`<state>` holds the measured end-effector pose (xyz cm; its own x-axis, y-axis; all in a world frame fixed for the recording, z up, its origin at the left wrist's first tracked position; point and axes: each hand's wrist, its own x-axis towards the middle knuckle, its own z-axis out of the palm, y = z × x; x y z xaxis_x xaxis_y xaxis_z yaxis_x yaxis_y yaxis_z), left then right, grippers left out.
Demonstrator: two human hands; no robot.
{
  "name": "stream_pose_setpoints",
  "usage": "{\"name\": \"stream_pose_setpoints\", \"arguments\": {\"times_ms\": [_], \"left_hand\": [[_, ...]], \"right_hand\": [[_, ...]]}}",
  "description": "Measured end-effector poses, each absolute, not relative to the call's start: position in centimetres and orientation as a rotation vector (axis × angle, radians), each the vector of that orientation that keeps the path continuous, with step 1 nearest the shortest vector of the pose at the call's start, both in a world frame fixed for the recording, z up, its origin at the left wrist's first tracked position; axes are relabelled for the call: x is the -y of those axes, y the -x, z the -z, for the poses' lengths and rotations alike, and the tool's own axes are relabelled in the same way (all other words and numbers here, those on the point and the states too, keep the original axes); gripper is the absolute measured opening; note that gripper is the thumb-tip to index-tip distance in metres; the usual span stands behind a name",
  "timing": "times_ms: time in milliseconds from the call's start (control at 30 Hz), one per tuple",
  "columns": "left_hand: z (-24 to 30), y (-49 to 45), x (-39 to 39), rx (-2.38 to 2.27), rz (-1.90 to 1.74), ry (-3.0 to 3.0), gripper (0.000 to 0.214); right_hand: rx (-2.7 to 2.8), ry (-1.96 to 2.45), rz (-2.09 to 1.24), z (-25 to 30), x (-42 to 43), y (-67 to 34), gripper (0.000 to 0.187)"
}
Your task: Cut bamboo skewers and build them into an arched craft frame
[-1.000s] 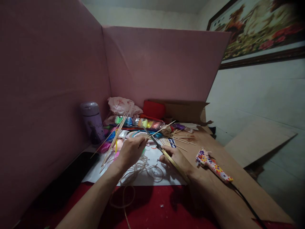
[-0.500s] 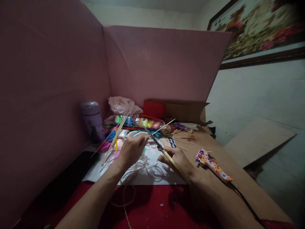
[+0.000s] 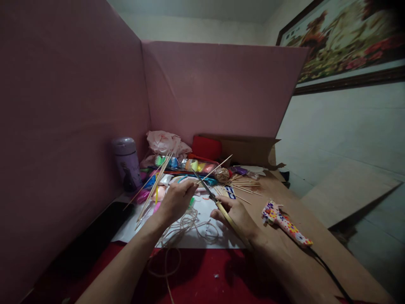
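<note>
My left hand [image 3: 177, 198] is closed in a pinch on a thin wooden skewer [image 3: 220, 166], which points up to the right. In my right hand [image 3: 236, 215] is a pair of scissors [image 3: 227, 216] with long yellowish handles. Their dark blades cross the skewer just beyond my left fingertips; whether they grip it I cannot tell. Below the hands, loose twine [image 3: 186, 223] lies tangled over white paper [image 3: 226, 241] and trails onto the red cloth [image 3: 196, 278].
A flower-patterned glue gun [image 3: 284, 223] with a black cord lies on the cardboard [image 3: 329, 261] at right. Loose skewers [image 3: 245, 184] fan out behind my right hand, near a twine ball [image 3: 222, 174]. More skewers [image 3: 155, 188], packs of coloured clay [image 3: 193, 164] and a purple bottle [image 3: 126, 164] stand left and behind.
The view has shifted slightly, so the scene sits a little lower and to the right. Both hands keep nearly the same pose, with skewer and scissors still crossed.
</note>
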<state>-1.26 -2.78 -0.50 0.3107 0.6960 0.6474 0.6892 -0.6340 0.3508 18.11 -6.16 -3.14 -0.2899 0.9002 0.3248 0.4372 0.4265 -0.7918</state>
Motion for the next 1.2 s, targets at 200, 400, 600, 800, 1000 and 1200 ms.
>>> {"name": "stream_pose_setpoints", "arguments": {"times_ms": [200, 400, 600, 800, 1000, 1200], "left_hand": [[0.7, 1.3, 2.6, -1.305, -1.233, -2.567, 0.029], [0.7, 1.1, 2.7, -1.330, -1.276, -2.564, 0.027], [0.8, 1.1, 2.8, -1.329, -1.408, -2.503, 0.028], [0.6, 1.3, 2.8, -1.299, -1.341, -2.515, 0.029], [0.9, 1.3, 2.6, -1.290, -1.311, -2.542, 0.028], [1.0, 1.2, 2.5, -1.313, -1.310, -2.567, 0.027]], "right_hand": [[1.871, 1.166, -0.801, 2.8, 6.3, -18.2, 0.047], [1.851, 1.178, -0.800, 2.3, 6.7, -18.1, 0.045], [1.815, 1.121, -0.838, 2.9, 6.5, -17.8, 0.044], [1.856, 1.118, -0.810, 3.3, 6.2, -17.9, 0.048], [1.883, 1.123, -0.773, 3.5, 6.2, -17.9, 0.050], [1.855, 1.128, -0.805, 3.4, 6.4, -17.9, 0.043]]}}
